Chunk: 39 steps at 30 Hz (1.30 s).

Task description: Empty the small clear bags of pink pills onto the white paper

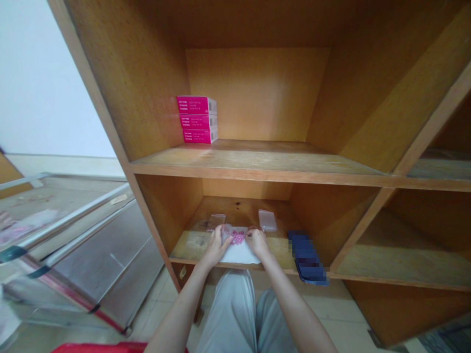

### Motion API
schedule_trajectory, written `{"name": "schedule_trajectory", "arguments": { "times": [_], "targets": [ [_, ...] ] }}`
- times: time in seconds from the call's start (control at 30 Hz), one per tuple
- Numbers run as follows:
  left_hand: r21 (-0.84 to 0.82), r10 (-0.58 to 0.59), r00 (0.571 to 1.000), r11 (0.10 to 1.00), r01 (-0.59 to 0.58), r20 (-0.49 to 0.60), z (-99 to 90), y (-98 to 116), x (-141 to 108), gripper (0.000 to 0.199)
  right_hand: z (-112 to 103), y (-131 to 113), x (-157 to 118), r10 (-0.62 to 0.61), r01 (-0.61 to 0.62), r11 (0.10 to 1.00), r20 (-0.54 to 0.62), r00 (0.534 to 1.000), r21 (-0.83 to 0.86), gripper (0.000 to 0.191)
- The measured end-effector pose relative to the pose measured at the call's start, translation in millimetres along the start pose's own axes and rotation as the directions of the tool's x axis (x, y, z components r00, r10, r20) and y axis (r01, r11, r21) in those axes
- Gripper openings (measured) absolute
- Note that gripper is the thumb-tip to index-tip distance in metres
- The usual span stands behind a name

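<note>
My left hand (217, 245) is closed on a small clear plastic bag (225, 231) at the left edge of a white sheet (239, 256) on the lower shelf. Beside it, a small heap of pink beads (238, 238) lies on the sheet. My right hand (257, 242) is at the right of the heap, its fingers bent together in a pinch. Whatever those fingers hold, if anything, is too small to make out. Behind my hands lie a flat clear bag (216, 222) on the left and a stack of clear bags (267, 220) on the right.
Three pink boxes (197, 120) are stacked on the upper shelf (257, 158). A dark blue, partly blurred item (308, 257) hangs over the lower shelf's front edge at right. A metal-framed cart (106, 260) stands left of the cabinet. Something red (99, 348) shows at the bottom left.
</note>
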<state>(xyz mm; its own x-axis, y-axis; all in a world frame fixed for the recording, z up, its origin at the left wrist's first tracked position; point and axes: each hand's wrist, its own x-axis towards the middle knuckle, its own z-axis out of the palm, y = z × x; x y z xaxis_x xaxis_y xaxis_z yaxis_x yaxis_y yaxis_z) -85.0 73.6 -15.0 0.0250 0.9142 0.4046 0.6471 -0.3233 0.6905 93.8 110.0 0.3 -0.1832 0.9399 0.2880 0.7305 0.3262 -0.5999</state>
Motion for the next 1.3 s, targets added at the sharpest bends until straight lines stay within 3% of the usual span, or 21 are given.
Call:
{"name": "schedule_trajectory", "arguments": {
  "times": [0.13,0.3,0.47,0.63,0.87,1.07,1.3],
  "targets": [
    [0.006,0.007,1.0,1.0,-0.007,0.0,-0.1,-0.4,-0.4,0.048,-0.9,1.0,3.4,0.012,-0.007,0.996,-0.058,0.998,0.089,0.018],
    [0.012,0.019,1.0,1.0,-0.019,-0.011,0.1,1.1,-0.3,0.046,-2.1,-18.4,11.5,0.017,0.078,0.917,-0.233,0.972,0.392,0.01],
    [0.015,0.048,0.998,0.999,-0.048,-0.026,-1.5,6.3,-0.5,0.043,3.6,-41.9,12.5,-0.098,0.178,0.815,-0.172,0.98,0.551,0.01],
    [0.025,0.055,0.998,0.998,-0.054,-0.012,-2.0,6.3,-0.2,0.042,6.7,-35.7,11.4,-0.09,0.165,0.786,-0.155,0.984,0.595,0.013],
    [0.018,0.022,1.0,1.0,-0.022,-0.007,1.5,-1.1,0.8,0.046,1.7,-15.1,8.4,-0.002,0.102,0.834,-0.181,0.984,0.542,0.016],
    [0.011,0.019,1.0,1.0,-0.019,-0.011,1.6,-2.2,0.5,0.048,-6.8,-4.5,-2.3,-0.069,0.094,0.972,-0.12,0.99,0.213,0.015],
    [0.003,0.016,1.0,1.0,-0.016,0.004,-0.2,1.0,-0.3,0.047,-1.5,-4.8,-9.2,-0.068,0.07,0.997,-0.062,0.996,0.039,0.011]
  ]
}}
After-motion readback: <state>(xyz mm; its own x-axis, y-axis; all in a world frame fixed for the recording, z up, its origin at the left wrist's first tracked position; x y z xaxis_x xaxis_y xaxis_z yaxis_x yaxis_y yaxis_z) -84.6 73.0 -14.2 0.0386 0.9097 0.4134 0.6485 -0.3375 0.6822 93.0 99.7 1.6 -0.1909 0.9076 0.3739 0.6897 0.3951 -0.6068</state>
